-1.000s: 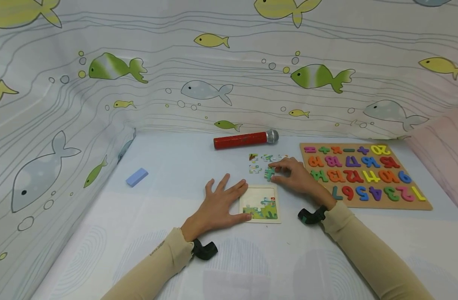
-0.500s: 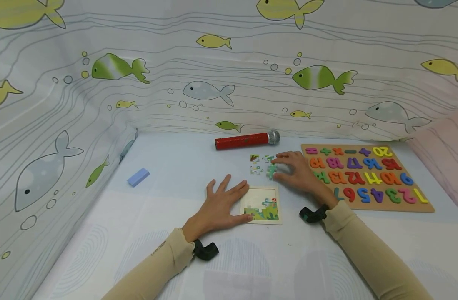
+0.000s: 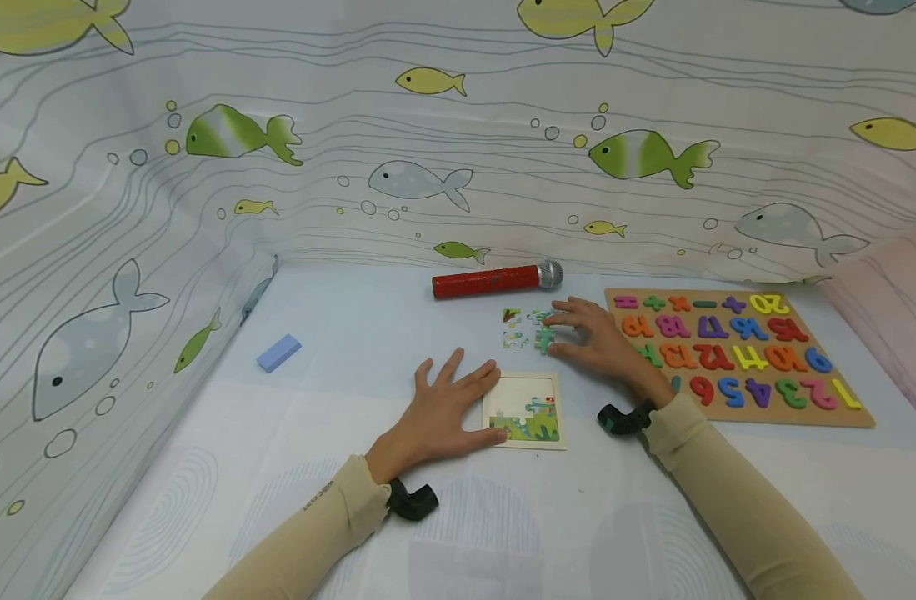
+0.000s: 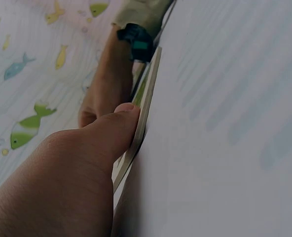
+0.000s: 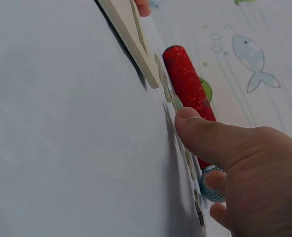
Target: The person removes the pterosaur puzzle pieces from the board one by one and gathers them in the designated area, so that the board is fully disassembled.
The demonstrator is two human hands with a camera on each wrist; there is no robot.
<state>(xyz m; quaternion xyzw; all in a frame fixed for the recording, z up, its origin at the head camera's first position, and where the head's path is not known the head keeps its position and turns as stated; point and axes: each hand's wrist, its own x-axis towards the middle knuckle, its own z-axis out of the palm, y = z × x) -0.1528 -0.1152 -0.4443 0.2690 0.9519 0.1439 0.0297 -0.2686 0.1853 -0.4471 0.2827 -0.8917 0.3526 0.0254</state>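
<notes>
My left hand (image 3: 441,417) lies with spread fingers at the left side of a small square wooden puzzle board (image 3: 521,382). Its thumb (image 4: 126,111) rests on the board's edge in the left wrist view. Fitted pieces (image 3: 533,427) fill the lower part of the board in green, with bare wood above. Just beyond, my right hand (image 3: 594,337) reaches over loose jigsaw pieces (image 3: 513,340), thumb and fingers apart. The thumb tip is right at a green jigsaw piece (image 3: 543,340); in the right wrist view, that thumb (image 5: 190,121) overlaps the row of pieces. Some pieces are hidden under the fingers.
A red toy microphone (image 3: 488,282) lies behind the loose pieces. To the right is a number board (image 3: 795,414) with colourful numerals, partly behind the right hand. A blue block (image 3: 279,353) lies at the left. Fish-patterned cloth (image 3: 315,225) rises behind the table.
The right hand's fingers have spread and shifted slightly away from the body over the loose pieces; the thumb stays by the green piece. The left hand stays on the board. The whole view shifts slightly.
</notes>
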